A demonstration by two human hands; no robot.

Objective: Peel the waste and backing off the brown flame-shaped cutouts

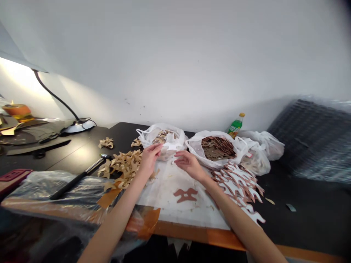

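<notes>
My left hand (pixel 151 157) pinches a thin white cut-out piece (pixel 169 146) between thumb and fingertips, above the near side of an open white plastic bag (pixel 179 136) of small scraps. Close by on the right, my right hand (pixel 189 164) has its fingers slightly bent and apart, with nothing visible in them. Below both hands, a brown cut-out shape (pixel 181 196) with curved arms lies flat on a white sheet (pixel 161 195). A heap of white cut-outs with brown edges (pixel 236 182) spreads beside my right forearm.
Tan curled scraps (pixel 124 164) pile up left of my left forearm. Another white bag (pixel 196 140) holds brown pieces (pixel 218 148). Behind stand a green bottle (pixel 236 126) and tied bags (pixel 256 157). A desk lamp (pixel 79 126), a black-handled tool (pixel 74 182) and a plastic-wrapped black stack (pixel 315 138) flank the area.
</notes>
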